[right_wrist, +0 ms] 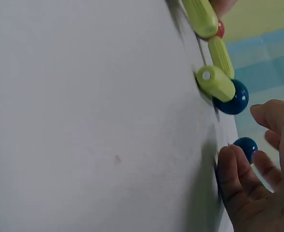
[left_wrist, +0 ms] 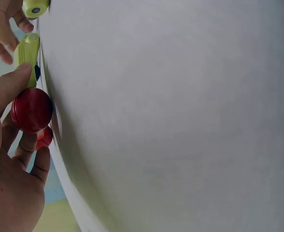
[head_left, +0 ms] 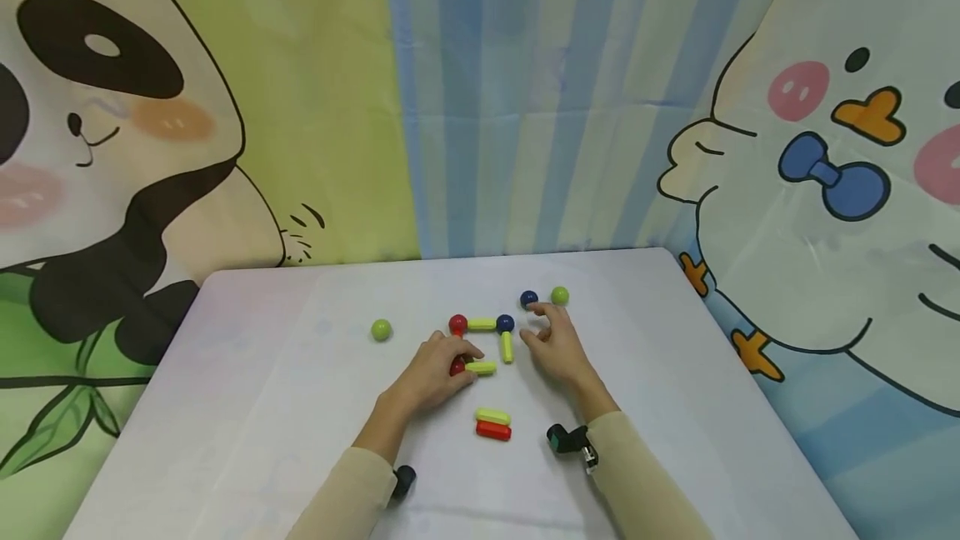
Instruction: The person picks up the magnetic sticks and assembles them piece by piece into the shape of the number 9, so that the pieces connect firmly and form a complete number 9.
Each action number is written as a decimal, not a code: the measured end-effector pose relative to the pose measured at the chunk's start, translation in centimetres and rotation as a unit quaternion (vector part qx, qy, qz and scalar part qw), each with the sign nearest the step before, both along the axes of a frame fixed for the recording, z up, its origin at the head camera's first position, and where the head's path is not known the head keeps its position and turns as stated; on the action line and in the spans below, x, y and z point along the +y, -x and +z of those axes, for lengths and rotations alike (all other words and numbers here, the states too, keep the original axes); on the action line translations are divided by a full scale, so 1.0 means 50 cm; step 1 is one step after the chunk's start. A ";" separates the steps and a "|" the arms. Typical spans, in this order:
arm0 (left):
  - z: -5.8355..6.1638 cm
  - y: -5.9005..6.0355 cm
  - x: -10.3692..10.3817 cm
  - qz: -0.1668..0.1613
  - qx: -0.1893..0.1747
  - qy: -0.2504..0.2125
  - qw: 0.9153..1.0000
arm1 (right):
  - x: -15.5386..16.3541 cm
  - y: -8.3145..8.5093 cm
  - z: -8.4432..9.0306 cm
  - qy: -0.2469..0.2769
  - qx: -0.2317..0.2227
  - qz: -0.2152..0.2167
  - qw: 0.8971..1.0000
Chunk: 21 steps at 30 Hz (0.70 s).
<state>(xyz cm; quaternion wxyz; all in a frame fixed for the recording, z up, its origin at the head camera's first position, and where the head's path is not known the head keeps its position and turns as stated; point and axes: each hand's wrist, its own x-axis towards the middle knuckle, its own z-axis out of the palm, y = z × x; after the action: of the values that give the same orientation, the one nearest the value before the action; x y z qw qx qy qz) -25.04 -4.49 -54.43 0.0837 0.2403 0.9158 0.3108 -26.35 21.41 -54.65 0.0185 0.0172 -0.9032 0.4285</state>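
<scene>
On the white table, balls and short rods form an open frame. My left hand [head_left: 438,365] pinches a yellow-green rod [head_left: 483,367] at the end joined to the near red ball [left_wrist: 32,110]; its thumb lies on the rod. Behind stand the far red ball [head_left: 458,323], a yellow-green crossrod [head_left: 482,324] and a dark blue corner ball [head_left: 505,323], from which another yellow-green rod [head_left: 507,347] points toward me. My right hand [head_left: 557,347] is right of the frame, holding nothing, fingers parted and bent near a loose dark blue ball [head_left: 528,299].
Beside that loose ball sits a green ball [head_left: 559,295]; another green ball [head_left: 381,329] lies left of the frame. Nearer me, a loose yellow-green rod [head_left: 492,416] and a red rod [head_left: 493,430] lie side by side. A cartoon-printed curtain [head_left: 525,107] hangs behind the table [head_left: 262,407].
</scene>
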 end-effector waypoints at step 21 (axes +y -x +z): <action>0.003 -0.001 -0.004 -0.010 0.013 0.013 1.000 | 0.014 0.045 0.011 -0.086 0.017 0.047 0.995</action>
<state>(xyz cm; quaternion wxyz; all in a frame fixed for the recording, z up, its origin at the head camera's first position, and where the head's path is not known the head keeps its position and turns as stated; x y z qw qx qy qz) -24.98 -4.68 -54.26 0.0785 0.2526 0.9182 0.2948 -28.62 22.10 -54.11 0.0120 0.0678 -0.9344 0.3496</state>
